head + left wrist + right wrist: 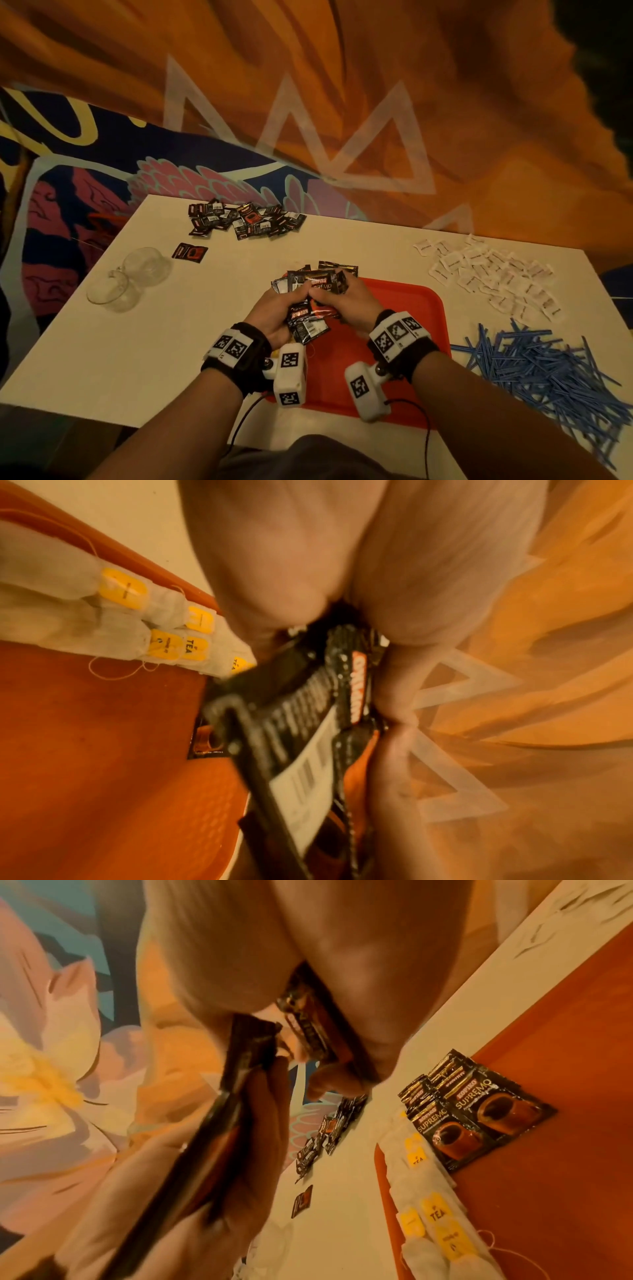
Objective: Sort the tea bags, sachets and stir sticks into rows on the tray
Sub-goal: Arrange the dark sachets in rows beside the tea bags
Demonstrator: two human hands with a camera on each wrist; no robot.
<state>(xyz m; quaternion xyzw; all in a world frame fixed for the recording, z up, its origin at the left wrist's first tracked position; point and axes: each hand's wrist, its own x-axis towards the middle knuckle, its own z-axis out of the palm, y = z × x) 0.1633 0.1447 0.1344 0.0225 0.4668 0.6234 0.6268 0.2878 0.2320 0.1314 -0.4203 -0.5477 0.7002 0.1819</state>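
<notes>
Both hands, left hand (274, 313) and right hand (349, 301), clutch coffee sachets (310, 308), hiding fingertips.

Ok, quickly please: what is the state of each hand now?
Left hand: closed, gripping a bunch of black coffee sachets.
Right hand: closed, gripping the same sachets.
</notes>
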